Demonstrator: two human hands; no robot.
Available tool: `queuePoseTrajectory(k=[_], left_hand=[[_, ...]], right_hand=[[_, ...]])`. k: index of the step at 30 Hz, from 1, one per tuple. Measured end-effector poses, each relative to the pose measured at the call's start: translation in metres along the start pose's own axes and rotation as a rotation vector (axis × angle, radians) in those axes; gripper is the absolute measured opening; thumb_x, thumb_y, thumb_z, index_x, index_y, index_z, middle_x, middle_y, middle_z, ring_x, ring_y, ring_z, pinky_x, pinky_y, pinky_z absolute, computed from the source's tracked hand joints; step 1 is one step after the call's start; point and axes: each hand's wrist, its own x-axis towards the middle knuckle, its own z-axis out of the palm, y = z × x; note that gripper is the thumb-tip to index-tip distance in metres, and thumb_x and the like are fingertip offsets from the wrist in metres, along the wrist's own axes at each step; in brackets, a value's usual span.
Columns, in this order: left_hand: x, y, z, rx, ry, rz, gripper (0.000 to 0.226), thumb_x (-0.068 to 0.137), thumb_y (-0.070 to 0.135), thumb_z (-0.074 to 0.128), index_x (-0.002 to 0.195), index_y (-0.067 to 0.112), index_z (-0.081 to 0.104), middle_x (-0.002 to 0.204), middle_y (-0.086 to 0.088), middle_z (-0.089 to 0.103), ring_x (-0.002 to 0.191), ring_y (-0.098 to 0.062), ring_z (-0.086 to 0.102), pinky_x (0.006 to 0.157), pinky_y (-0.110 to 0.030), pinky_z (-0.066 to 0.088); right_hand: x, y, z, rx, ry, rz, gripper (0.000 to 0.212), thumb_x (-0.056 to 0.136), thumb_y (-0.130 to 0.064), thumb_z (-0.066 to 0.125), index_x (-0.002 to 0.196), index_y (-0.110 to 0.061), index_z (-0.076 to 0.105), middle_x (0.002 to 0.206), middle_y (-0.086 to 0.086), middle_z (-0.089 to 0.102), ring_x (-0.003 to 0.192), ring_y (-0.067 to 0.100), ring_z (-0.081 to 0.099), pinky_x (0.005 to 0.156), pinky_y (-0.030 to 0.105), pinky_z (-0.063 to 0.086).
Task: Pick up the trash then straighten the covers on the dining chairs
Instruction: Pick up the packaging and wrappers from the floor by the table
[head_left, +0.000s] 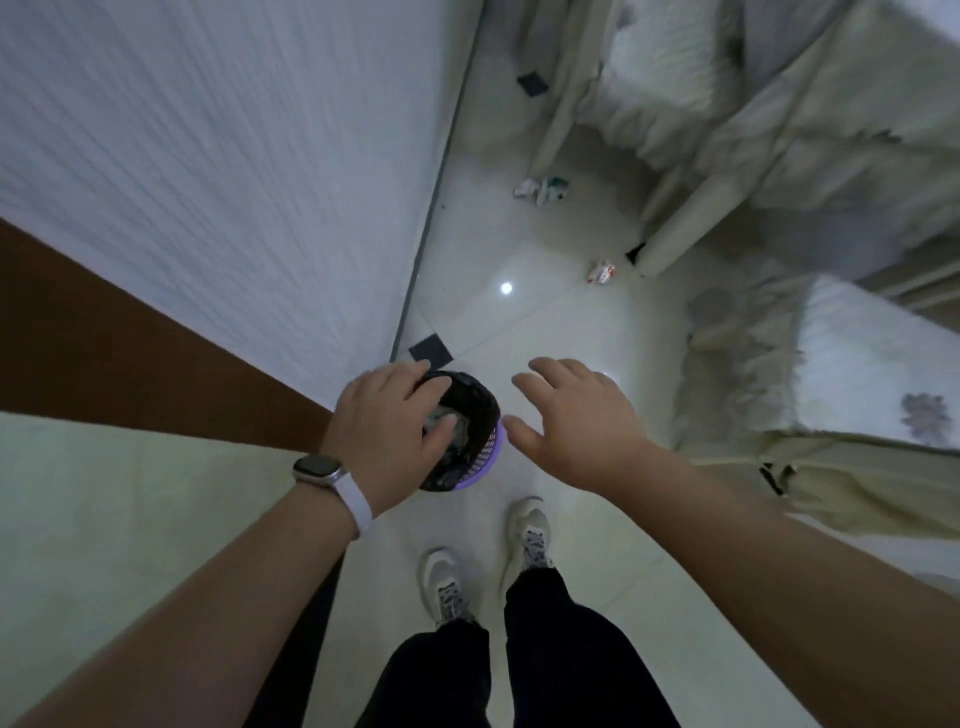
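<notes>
Purple bin (492, 451): small basket with a black liner (478, 402), close to the wall (234, 156) and just ahead of the feet. Can't tell if it's lifted or sitting on the floor (519, 322).
Left hand (384, 421): over the bin mouth, fingers curled over the far rim, thumb dipping inside the liner. Reads as a rim grip, likely so the bin travels with the person rather than the trash being ferried back.
Right hand (582, 415): holds nothing, fingers spread and relaxed, hanging just beside the bin. Probably kept free as the picking hand.
Trash: two pieces on the floor, well apart from both hands. Green-white wrapper (543, 188) lies by the far chair's leg; red-white wrapper (601, 271) lies near the next leg, closer in. Something pale is already down in the liner; can't make out what.
Chair covers: near cover (753, 364) hangs rumpled and bunched at the side; far cover (675, 104) is also slack. Neither touched.
Stage: my read is trash pickup under way, covers not started.
Next: red-white wrapper is the shorter reach. Needs a step forward and a bend.
Risk: a one-handed rim grip could pull the liner off the basket.
</notes>
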Motion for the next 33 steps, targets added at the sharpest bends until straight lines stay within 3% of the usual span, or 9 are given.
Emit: queuePoseTrajectory(k=[15, 18, 23, 33], left_hand=[[0.030, 0.111, -0.075, -0.029, 0.074, 0.264, 0.046, 0.087, 0.042, 0.046, 0.119, 0.015, 0.066, 0.125, -0.011, 0.062, 0.114, -0.033, 0.057, 0.095, -0.047, 0.047], [0.046, 0.128, -0.080, -0.002, 0.063, 0.313, 0.047, 0.086, 0.042, 0.045, 0.118, 0.015, 0.066, 0.125, -0.011, 0.063, 0.113, -0.033, 0.058, 0.095, -0.047, 0.048], [0.082, 0.152, -0.091, 0.027, 0.071, 0.369, 0.046, 0.086, 0.041, 0.045, 0.116, 0.013, 0.067, 0.122, -0.012, 0.064, 0.110, -0.033, 0.060, 0.091, -0.049, 0.050], [0.188, 0.195, -0.109, 0.115, 0.106, 0.302, 0.045, 0.085, 0.038, 0.047, 0.114, 0.011, 0.067, 0.123, -0.014, 0.062, 0.109, -0.032, 0.060, 0.088, -0.047, 0.052]], right_hand=[[-0.116, 0.066, -0.114, -0.081, 0.157, 0.240, 0.059, 0.087, -0.059, 0.034, 0.125, -0.021, 0.058, 0.132, 0.003, 0.056, 0.121, 0.028, 0.052, 0.093, 0.039, 0.043], [-0.124, 0.083, -0.125, -0.070, 0.162, 0.278, 0.066, 0.085, -0.062, 0.025, 0.129, -0.022, 0.054, 0.134, 0.002, 0.053, 0.122, 0.027, 0.049, 0.095, 0.040, 0.042], [-0.120, 0.120, -0.135, -0.058, 0.162, 0.308, 0.061, 0.089, -0.061, 0.030, 0.132, -0.023, 0.051, 0.138, 0.001, 0.050, 0.125, 0.025, 0.046, 0.097, 0.039, 0.041], [-0.053, 0.226, -0.177, -0.011, 0.212, 0.213, 0.052, 0.093, -0.057, 0.042, 0.131, -0.023, 0.051, 0.136, -0.001, 0.051, 0.125, 0.021, 0.046, 0.098, 0.036, 0.040]])
